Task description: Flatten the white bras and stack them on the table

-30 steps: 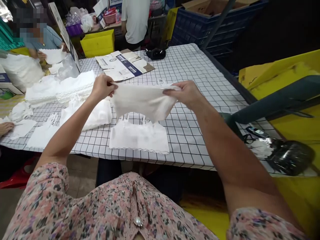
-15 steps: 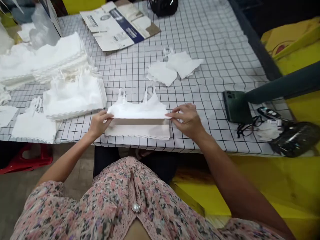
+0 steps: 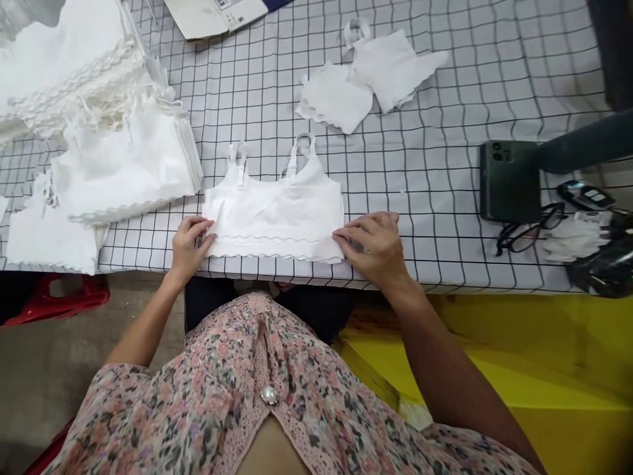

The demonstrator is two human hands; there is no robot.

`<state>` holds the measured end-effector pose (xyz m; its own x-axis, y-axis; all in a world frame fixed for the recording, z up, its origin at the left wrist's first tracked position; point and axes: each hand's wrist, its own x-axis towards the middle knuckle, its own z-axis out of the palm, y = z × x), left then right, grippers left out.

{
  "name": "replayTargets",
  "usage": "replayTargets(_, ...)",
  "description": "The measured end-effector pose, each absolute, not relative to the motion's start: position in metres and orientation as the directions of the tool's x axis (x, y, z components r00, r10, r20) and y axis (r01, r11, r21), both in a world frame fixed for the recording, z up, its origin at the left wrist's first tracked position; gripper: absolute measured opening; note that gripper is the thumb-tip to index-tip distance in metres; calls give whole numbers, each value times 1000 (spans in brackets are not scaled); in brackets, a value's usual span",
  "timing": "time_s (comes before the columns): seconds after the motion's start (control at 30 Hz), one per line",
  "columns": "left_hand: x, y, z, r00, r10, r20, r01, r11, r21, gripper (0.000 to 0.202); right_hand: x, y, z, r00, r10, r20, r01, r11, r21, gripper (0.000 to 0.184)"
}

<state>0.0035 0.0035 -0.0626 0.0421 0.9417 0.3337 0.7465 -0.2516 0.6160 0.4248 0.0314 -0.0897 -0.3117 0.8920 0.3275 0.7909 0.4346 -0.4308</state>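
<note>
A white bralette (image 3: pixel 274 211) with thin straps and a wavy hem lies flat near the table's front edge, straps pointing away from me. My left hand (image 3: pixel 190 245) has its thumb and fingers closed at the lower left edge of the bralette. At the opposite lower corner, my right hand (image 3: pixel 373 249) pinches the edge between thumb and fingertips. A second wavy line runs just above the hem. Beyond the bralette lie two folded white garments (image 3: pixel 333 97), partly overlapping.
Stacked white bralettes (image 3: pixel 131 161) lie to the left, with a larger pile (image 3: pixel 64 59) behind. A flattened carton (image 3: pixel 202 16) is at the back. On the right are a green phone (image 3: pixel 509 185) against a dark pole (image 3: pixel 583 145), eyeglasses (image 3: pixel 529 237) and a key fob (image 3: pixel 586 195).
The front layer of the bralette, earlier held raised and folded up at its hem, now lies down over the back layer. Both hands came down with it. My view moved closer to the table.
</note>
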Motion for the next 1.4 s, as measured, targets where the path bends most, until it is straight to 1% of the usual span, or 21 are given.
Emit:
replayTargets(0.1, 4, 3, -62, 40, 943, 332, 744, -250, 620, 22, 426, 32, -92, -274, 902, 334, 782, 412, -469, 19)
replayTargets(0.17, 5, 3, -60, 41, 935, 352, 735, -267, 623, 19, 425, 34, -91, -230, 915, 331, 792, 374, -484, 18)
replayTargets(0.23, 7, 1, -57, 29, 926, 376, 734, -275, 621, 15, 424, 36, -88, -174, 924, 340, 811, 330, -483, 20)
replayTargets(0.3, 9, -1, -54, 4, 925, 380, 733, -261, 628, 14, 424, 36, -87, -132, 927, 350, 837, 293, -461, 25)
replayTargets(0.37, 9, -4, -52, -27, 942, 334, 701, -221, 678, 17, 423, 33, -89, -112, 934, 340, 864, 261, -430, 31)
replayTargets(0.43, 10, -6, -51, -42, 966, 257, 652, -169, 739, 29, 422, 30, -94, -99, 941, 323, 879, 235, -415, 32)
replayTargets(0.5, 10, -7, -52, -34, 981, 192, 637, -127, 760, 41, 420, 27, -99, -91, 942, 322, 879, 228, -419, 29)
replayTargets(0.57, 11, -6, -53, -27, 985, 169, 653, -110, 749, 42, 418, 25, -101, -82, 936, 344, 873, 233, -428, 27)
replayTargets(0.7, 12, -4, -55, -57, 981, 183, 662, -100, 743, 36, 415, 26, -97, -69, 927, 368, 883, 229, -411, 25)
replayTargets(0.87, 13, 0, -61, -18, 975, 224, 709, -145, 690, 35, 413, 27, -92, -82, 937, 341, 902, 215, -375, 27)
replayTargets(1.07, 12, -5, -45, -49, 945, 325, 728, -189, 659, 23, 411, 20, -83, -55, 937, 344, 878, 210, -431, 28)
replayTargets(1.13, 9, -11, -40, -36, 938, 343, 746, -204, 634, 23, 414, 16, -81, -59, 940, 337, 875, 211, -436, 27)
replayTargets(1.17, 7, -15, -39, -16, 944, 330, 758, -204, 620, 24, 416, 13, -82, -66, 944, 322, 877, 209, -433, 27)
replayTargets(1.27, 2, -24, -42, 75, 969, 237, 778, -205, 594, 24, 421, 7, -89, -94, 960, 263, 886, 201, -418, 29)
replayTargets(1.3, 3, -25, -44, 91, 970, 226, 779, -211, 590, 25, 422, 6, -91, -95, 962, 255, 890, 196, -411, 28)
replayTargets(1.33, 4, -26, -46, 92, 967, 239, 783, -219, 583, 28, 420, 5, -92, -88, 962, 259, 895, 190, -403, 27)
replayTargets(1.4, 13, -24, -51, 88, 947, 308, 797, -253, 549, 37, 412, 2, -93, -78, 952, 295, 906, 191, -378, 23)
